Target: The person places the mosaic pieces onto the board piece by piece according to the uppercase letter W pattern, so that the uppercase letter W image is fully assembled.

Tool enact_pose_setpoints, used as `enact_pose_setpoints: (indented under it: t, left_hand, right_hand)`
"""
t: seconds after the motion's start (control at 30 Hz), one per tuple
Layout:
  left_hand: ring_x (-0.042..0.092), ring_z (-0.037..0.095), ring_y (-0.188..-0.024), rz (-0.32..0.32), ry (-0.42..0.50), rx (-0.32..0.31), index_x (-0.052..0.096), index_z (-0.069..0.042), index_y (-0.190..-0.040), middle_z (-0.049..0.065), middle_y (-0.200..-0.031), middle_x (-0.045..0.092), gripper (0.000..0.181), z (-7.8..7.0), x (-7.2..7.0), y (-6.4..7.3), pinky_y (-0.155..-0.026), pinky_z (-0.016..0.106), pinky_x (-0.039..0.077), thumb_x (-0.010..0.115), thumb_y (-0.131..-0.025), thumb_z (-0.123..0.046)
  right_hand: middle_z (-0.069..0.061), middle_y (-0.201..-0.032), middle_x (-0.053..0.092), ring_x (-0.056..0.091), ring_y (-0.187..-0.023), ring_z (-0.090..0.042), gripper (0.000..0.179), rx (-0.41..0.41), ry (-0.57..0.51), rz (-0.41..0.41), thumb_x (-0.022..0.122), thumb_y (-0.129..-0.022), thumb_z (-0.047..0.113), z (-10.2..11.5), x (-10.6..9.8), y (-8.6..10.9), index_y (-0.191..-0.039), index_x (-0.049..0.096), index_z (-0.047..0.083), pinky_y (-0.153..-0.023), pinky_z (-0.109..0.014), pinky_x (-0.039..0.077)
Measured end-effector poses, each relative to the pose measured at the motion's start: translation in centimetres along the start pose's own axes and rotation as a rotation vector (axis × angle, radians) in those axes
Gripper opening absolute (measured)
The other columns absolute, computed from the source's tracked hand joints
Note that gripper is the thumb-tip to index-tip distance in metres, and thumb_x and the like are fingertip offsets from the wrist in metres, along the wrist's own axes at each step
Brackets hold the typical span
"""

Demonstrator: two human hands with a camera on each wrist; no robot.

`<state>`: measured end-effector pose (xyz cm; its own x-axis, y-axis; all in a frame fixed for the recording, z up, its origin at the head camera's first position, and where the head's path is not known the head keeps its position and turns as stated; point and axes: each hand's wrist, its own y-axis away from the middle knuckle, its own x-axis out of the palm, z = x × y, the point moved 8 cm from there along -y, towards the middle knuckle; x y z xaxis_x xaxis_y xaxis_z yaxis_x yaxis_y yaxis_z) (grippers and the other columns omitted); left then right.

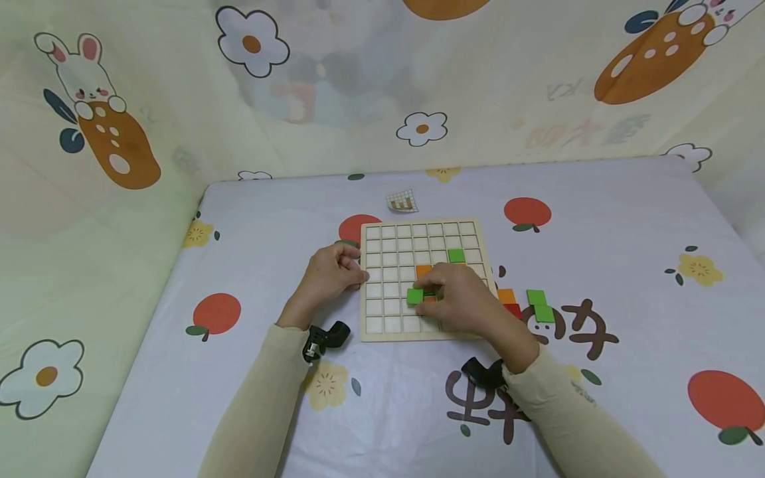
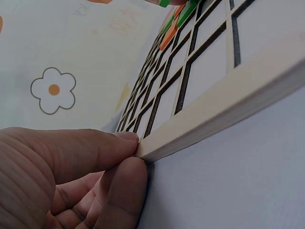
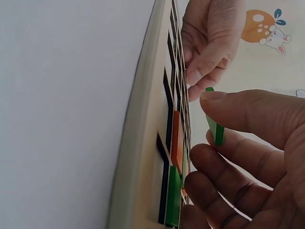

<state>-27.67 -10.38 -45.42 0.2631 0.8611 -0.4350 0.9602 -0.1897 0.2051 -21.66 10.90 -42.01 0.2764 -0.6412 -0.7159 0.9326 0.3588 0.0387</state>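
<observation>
A square wooden grid board (image 1: 373, 335) lies flat, with several green and orange tiles set in its cells. My right hand (image 1: 463, 295) is over its lower middle and pinches a green square tile (image 1: 415, 296) between thumb and forefinger. In the right wrist view that tile (image 3: 217, 130) is tilted and apart from the board. At the left edge, my left hand (image 1: 327, 273) holds the frame with thumb and forefinger; the left wrist view shows the thumb (image 2: 102, 148) against its rim (image 2: 209, 112). An orange tile (image 1: 423, 271) and a green tile (image 1: 457, 255) lie in cells. My right hand hides some cells.
Right of the board lie loose tiles: an orange one (image 1: 505, 296), a red one (image 1: 512, 310) partly hidden by my wrist, and two green ones (image 1: 540, 305). A small printed grid card (image 1: 402, 201) lies behind the board. A patterned cloth (image 1: 627, 252) covers the table.
</observation>
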Motion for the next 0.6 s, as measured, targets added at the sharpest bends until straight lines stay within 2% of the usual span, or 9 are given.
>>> enact_pose_setpoints:
  t: [0.4, 0.6]
  left_hand:
    - [0.068, 0.013, -0.068, 0.007, 0.009, 0.008, 0.066, 0.001, -0.125, 0.008, -0.089, 0.071, 0.041, 0.20, 0.03, -0.13, -0.067, 0.026, 0.053, 0.081, -0.087, -0.004]
    - [0.068, 0.013, -0.068, 0.006, 0.016, 0.006, 0.065, 0.001, -0.124, 0.008, -0.088, 0.070, 0.040, 0.25, 0.00, -0.18, -0.066, 0.026, 0.053, 0.081, -0.088, -0.005]
  right_hand:
    - [-0.003, -0.102, 0.069, 0.056, -0.088, -0.020, 0.027, -0.033, 0.046, 0.024, 0.088, -0.082, 0.013, 0.48, 0.69, -0.19, -0.108, 0.081, 0.009, -0.075, -0.034, 0.046]
    - [-0.005, -0.103, 0.068, 0.055, -0.089, -0.022, 0.027, -0.024, 0.079, 0.039, 0.087, -0.082, 0.013, 0.57, 0.90, -0.20, -0.109, 0.081, 0.009, -0.076, -0.034, 0.045]
